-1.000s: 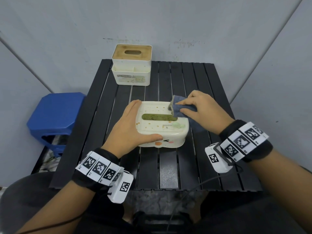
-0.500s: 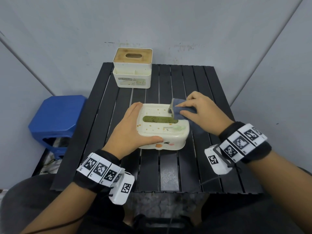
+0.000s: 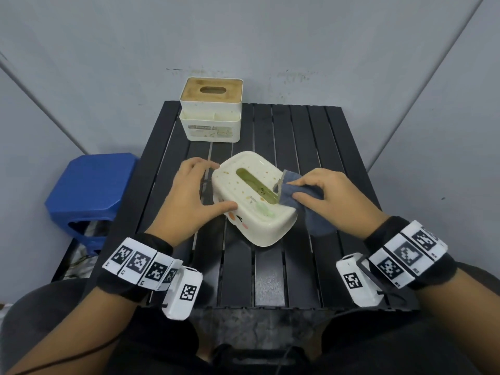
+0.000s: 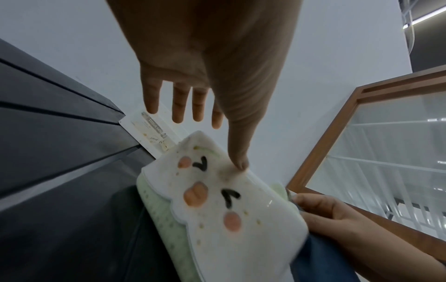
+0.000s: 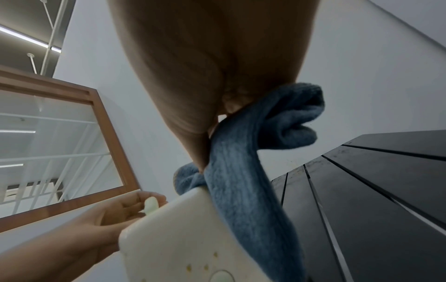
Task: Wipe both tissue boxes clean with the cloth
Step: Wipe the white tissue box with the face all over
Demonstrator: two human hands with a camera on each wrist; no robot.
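Near tissue box (image 3: 253,201), the cream one with the cartoon face, sits mid-table, skewed with its long axis running roughly 11 to 5 o'clock, apparently tipped off flat. Left hand (image 3: 189,201) at its 9 o'clock: fingers straight and spread, nothing gripped, thumb tip pressing the face side. Judging by that, it's a brace so the box doesn't slide under the wipe. Right hand (image 3: 328,197) at 3 o'clock pinches the blue cloth (image 3: 300,194) between thumb and fingers, bunched end on the box's top by the slot, tail hanging over the side toward the black slatted table (image 3: 297,147). Top has orange-brown specks, a greenish smear, green grime in the slot. Second box with wooden lid (image 3: 211,109) at 12 o'clock, far edge, smudged front, not touched by either hand.
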